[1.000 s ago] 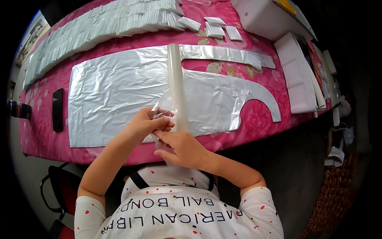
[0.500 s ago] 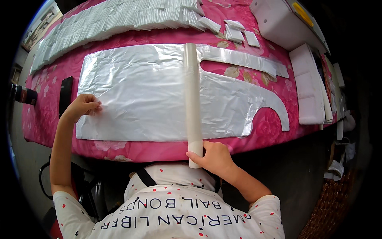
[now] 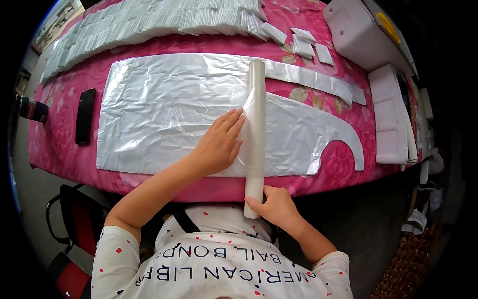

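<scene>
Head view — with your right hand [image 3: 277,205] gripping the roll [image 3: 256,134] by its near end, left hand [image 3: 219,144] open, uneven pull could crease the silvery sheet [image 3: 149,117].

A white, red-flecked shirt [image 3: 224,263] with short sleeves [image 3: 113,259] and dark lettering [image 3: 219,273] is worn.

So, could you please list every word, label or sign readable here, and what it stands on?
White T-shirt with red dots: two rows of dark capital lettering, upside down here; readable, but I won't copy it out.
Dark cylindrical container, far left: any print is too small to read.
Smartphone: none visible.
</scene>
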